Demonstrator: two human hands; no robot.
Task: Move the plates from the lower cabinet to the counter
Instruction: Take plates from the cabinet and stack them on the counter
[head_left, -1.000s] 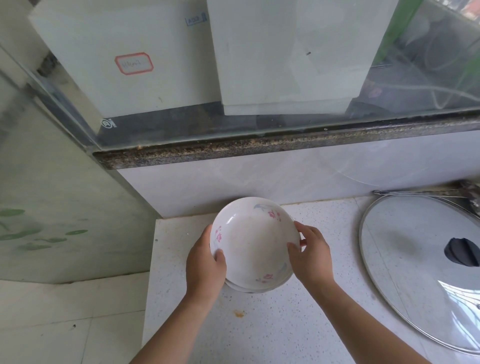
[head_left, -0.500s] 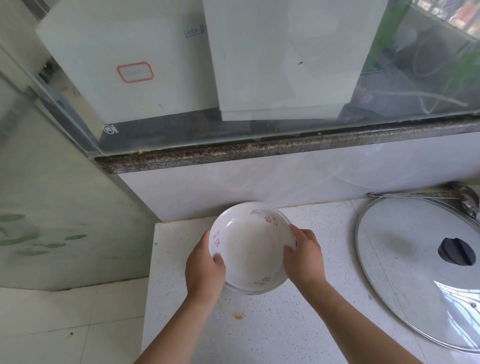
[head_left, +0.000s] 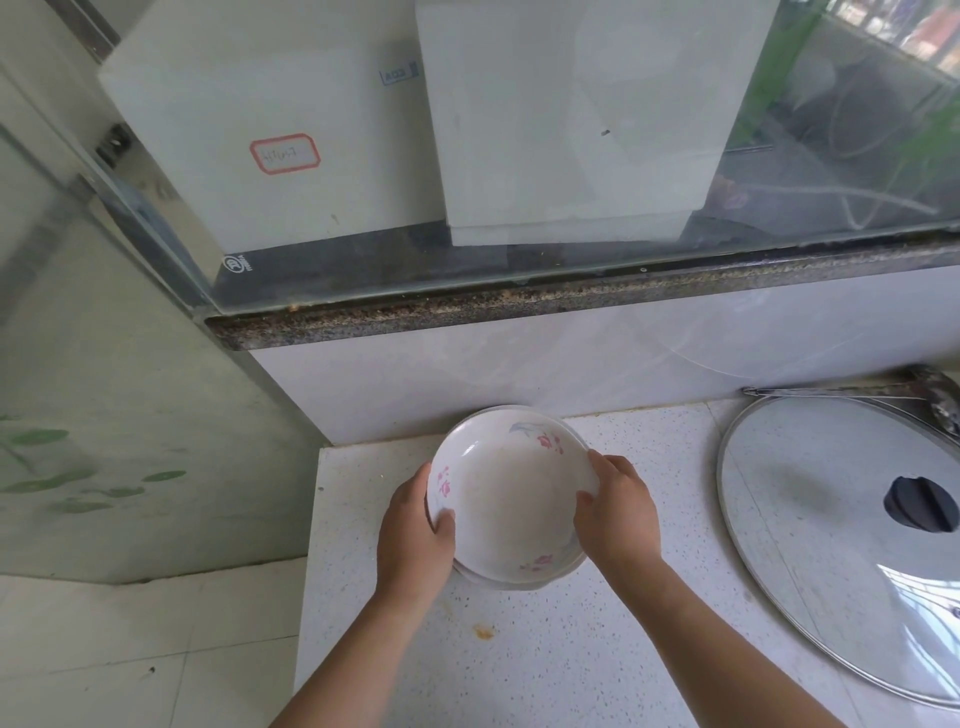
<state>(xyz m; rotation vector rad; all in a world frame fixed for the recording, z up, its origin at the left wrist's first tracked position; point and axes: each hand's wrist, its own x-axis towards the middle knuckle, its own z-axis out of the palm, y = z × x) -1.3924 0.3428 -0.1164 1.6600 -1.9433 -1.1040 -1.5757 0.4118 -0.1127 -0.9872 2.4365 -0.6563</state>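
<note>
At the back-left corner of the counter (head_left: 571, 649) we're gripping the stacked plates (head_left: 511, 514) at opposite rims, left hand (head_left: 415, 540) and right hand (head_left: 618, 514), fingers (head_left: 605, 462) clamped on them. We're judging glazed ceramic: rigid, slick, chippable, heavyish. Touchdown unclear.

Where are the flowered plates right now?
Head view, centre: stacked plates over the counter, back left corner, held between left hand and right hand, left of the glass lid.

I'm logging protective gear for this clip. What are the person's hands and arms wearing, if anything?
Nothing visible. The left hand and right hand are bare: no gloves, rings or watch. Both forearms are uncovered down to the frame's edge, no sleeve in view.
</note>
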